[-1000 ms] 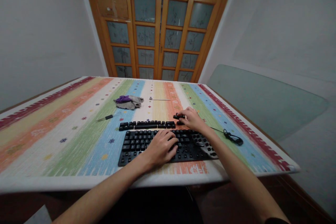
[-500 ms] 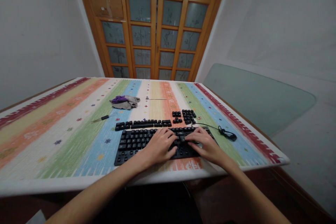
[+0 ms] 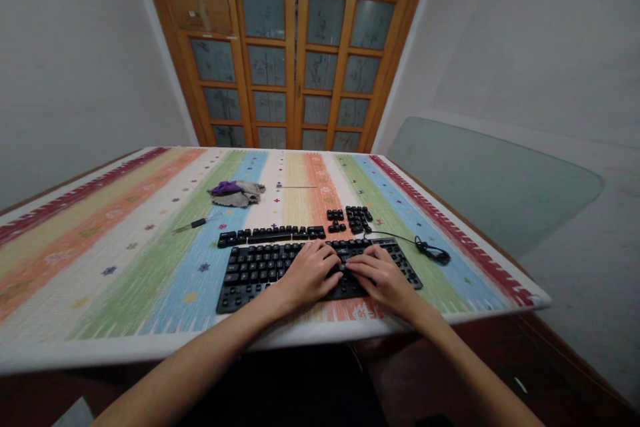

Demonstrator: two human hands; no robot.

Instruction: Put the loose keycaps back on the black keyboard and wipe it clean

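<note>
A black keyboard (image 3: 257, 272) lies at the near edge of the table; its left part has keycaps, while bare key switches (image 3: 400, 263) show at the right and along the front. My left hand (image 3: 310, 270) rests over the middle of the keyboard, fingers bent and thumb close to them; what they hold, if anything, is hidden. Close by on the right, my right hand (image 3: 383, 275) has its fingertips together at a small black keycap (image 3: 343, 267). The two hands' fingertips almost meet.
Behind the keyboard stand a row of loose keycaps (image 3: 270, 235) and a cluster of more keycaps (image 3: 359, 219). A coiled cable (image 3: 433, 252) lies right. Farther left are a small tool with a black handle (image 3: 198, 223), a grey and purple cloth (image 3: 237, 193) and a thin rod (image 3: 300, 187).
My right hand has shifted slightly left, bringing its fingertips nearer to my left hand. The left hand stays over the middle keys, its thumb a little higher.
</note>
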